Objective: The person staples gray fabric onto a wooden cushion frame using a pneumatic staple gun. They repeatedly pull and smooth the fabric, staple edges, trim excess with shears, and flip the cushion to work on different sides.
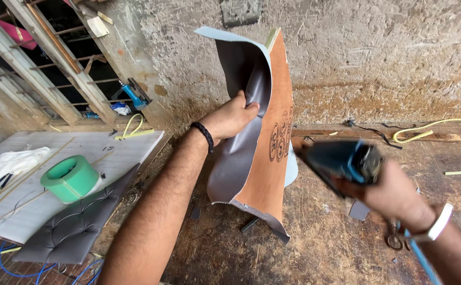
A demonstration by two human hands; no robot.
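Observation:
My left hand [231, 117] grips a brown wooden board [270, 153] that stands upright on the worn bench, together with a sheet of dark grey leatherette [238, 158] folded over its face. The sheet's pale blue backing shows along the top edge. A black cord band sits on that wrist. My right hand [386, 187] holds a blue power tool [341, 158], blurred by motion, just right of the board's lower half. A white band is on the right wrist, and a blue hose trails down from the tool.
A green tape roll [72, 178] and a white cloth [8, 161] lie on a white panel [130, 150] at the left. A grey tufted cushion [74, 224] leans beside it. Scissors [394, 237] and scraps lie on the bench. A rough wall stands behind, with a blue tool [134, 94] by the window bars.

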